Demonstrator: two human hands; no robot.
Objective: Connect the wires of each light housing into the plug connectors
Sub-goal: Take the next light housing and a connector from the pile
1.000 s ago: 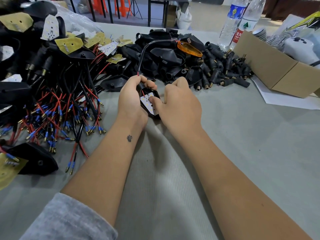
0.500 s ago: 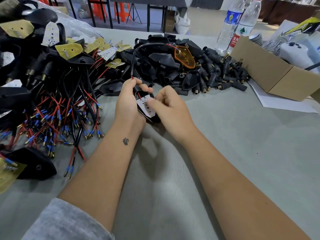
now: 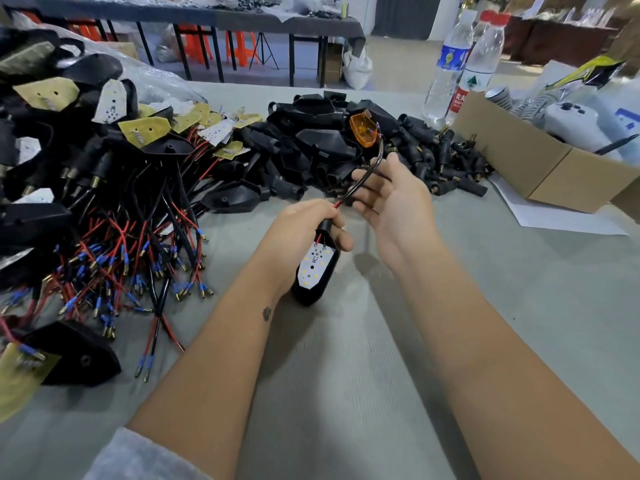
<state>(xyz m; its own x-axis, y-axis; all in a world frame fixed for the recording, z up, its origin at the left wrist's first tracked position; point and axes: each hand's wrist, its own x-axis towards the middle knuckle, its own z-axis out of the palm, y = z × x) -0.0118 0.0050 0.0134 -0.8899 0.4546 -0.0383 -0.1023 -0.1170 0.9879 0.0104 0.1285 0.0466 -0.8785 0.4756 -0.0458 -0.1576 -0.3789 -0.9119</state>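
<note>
My left hand point(image 3: 301, 230) grips the neck of a black light housing point(image 3: 317, 275) whose white LED board faces up. A black sheathed cable point(image 3: 374, 168) with red wire showing runs from the housing up across my right hand point(image 3: 391, 199). That hand's fingers are spread and nearly straight, with the cable lying over them. The cable arcs toward an orange lens point(image 3: 363, 129) resting on the pile of black plug connectors point(image 3: 446, 161) and empty housings point(image 3: 322, 147).
A heap of wired housings with red and black leads and blue terminals point(image 3: 114, 244) fills the left side. A cardboard box point(image 3: 540, 164) stands at the right, two water bottles point(image 3: 460, 64) behind it, and a white sheet of paper point(image 3: 554, 220) beside it.
My right hand let go of the LED board, moved up and right and opened under the cable. The housing turned so its tip points toward me. The orange lens swung right.
</note>
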